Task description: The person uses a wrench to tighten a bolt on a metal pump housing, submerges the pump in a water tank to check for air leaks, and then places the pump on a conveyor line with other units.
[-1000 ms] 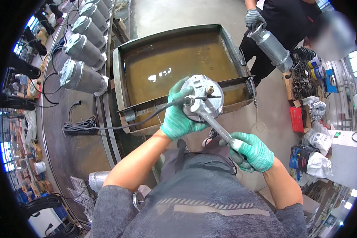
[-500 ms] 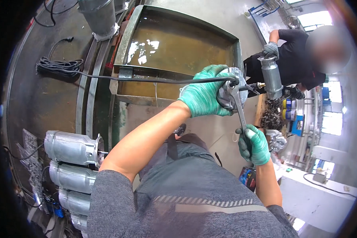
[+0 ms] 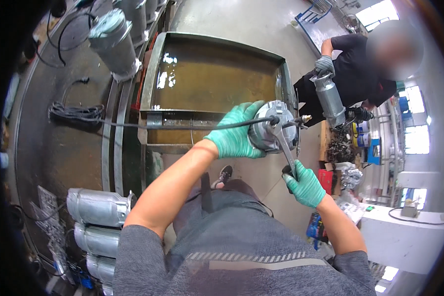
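**Wrench on the pump end, mid-turn**

Your left hand (image 3: 234,135), green glove, is closed around the side of a grey metal pump body (image 3: 274,129), holding it up in the centre-right of the frame over the near edge of the water tank (image 3: 153,74). Your right hand (image 3: 306,186), also gloved, is wrapped tight on the lower end of a wrench (image 3: 284,148). The wrench head sits on a fitting at the pump's end face, and the handle slants down and right toward your right hand. A black cable (image 3: 148,126) runs from the pump leftward across the tank rim to a coil at mid left.

Step, as judged: working a fitting on the pump end with the wrench, left hand bracing. Tightening or loosening, cannot tell.

Next move likely calls for a firm counter-grip from the left hand so the body doesn't spin, and the wrench head kept square on the fitting so it doesn't slip. Watch the cable, it hangs close to the wrench head.

Around you: the tank holds brownish water in the upper centre. More grey pump housings (image 3: 98,207) are stacked at lower left, another (image 3: 116,42) stands at upper left. A co-worker (image 3: 360,74) in dark clothes stands at upper right, gloved hand on a similar metal cylinder (image 3: 329,101), well apart from your hands.
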The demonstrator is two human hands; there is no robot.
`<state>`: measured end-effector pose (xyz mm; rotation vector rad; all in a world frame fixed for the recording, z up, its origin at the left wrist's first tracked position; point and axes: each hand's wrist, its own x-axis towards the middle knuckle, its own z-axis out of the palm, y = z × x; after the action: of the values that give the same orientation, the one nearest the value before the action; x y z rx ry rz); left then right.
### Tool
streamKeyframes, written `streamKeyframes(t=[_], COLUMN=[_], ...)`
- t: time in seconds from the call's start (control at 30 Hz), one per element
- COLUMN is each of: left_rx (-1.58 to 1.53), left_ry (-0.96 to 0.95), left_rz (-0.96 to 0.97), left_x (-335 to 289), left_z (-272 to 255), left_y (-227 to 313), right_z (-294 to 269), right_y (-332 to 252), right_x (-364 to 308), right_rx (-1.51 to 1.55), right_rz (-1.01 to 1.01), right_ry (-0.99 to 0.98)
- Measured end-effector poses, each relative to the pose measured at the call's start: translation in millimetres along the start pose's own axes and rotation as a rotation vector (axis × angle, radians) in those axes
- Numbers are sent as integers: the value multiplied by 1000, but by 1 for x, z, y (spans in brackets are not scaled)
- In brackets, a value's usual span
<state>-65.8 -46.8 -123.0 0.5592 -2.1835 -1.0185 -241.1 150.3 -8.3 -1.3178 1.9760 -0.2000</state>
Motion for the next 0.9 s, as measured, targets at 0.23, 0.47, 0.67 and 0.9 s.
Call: streamKeyframes(t=[0.23, 0.47, 0.67, 0.9], left_rx=[-126, -120, 166, -291], left_ry=[-41, -128, -206, -63], left_rz=[45, -83, -51, -496], left_x=[-5, -1, -13, -14], left_z=[5, 5, 12, 19], left_y=[-10, 0, -5, 18], right_z=[-9, -41, -90, -83], right_y=[27, 5, 17, 179], right_x=[7, 3, -23, -12], right_rx=[-88, 180, -71, 485], right_rz=[-107, -31, -132, 34], right_ry=[-90, -315, -449, -238])
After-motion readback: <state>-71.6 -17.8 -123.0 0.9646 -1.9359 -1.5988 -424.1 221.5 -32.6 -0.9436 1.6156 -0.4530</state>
